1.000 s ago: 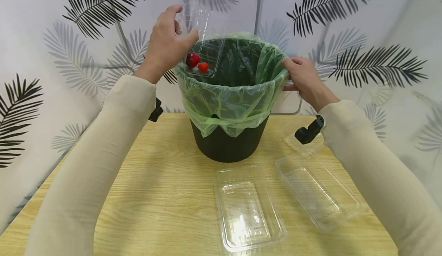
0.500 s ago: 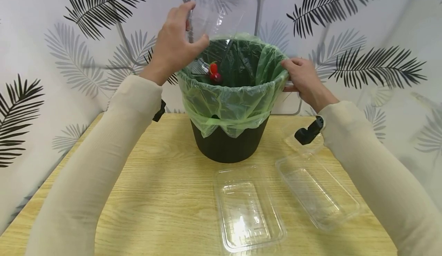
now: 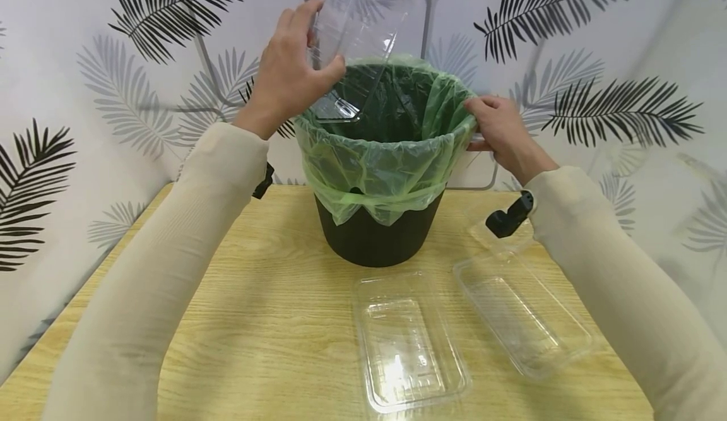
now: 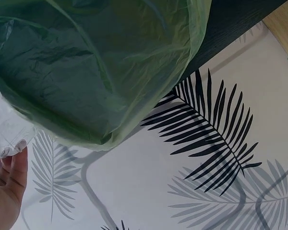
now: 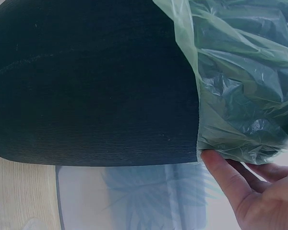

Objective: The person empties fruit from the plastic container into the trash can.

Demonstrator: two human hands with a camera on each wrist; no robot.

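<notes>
My left hand (image 3: pixel 289 71) grips a clear plastic container (image 3: pixel 369 36) by its side, thumb and fingers spread across it. The container is steeply tilted, its lower end over the mouth of a black bin (image 3: pixel 375 241). A green bin liner (image 3: pixel 392 171) lines the bin and is folded over its rim. No fruit shows in the container now. In the left wrist view, fingertips (image 4: pixel 20 148) press on the container's edge. My right hand (image 3: pixel 500 127) holds the bin's right rim through the liner; in the right wrist view its fingers (image 5: pixel 228 177) bear against liner and bin wall.
A clear tray (image 3: pixel 403 345) lies on the wooden table (image 3: pixel 244 332) in front of the bin. Another clear tray (image 3: pixel 522 320) is to its right, with a further clear plastic piece (image 3: pixel 483 228) behind it. A leaf-patterned wall (image 3: pixel 596 36) stands close behind the bin.
My left hand has moved right and tipped the container further over the bin. The two red fruits slid down it and are now out of sight. The right hand keeps its place.
</notes>
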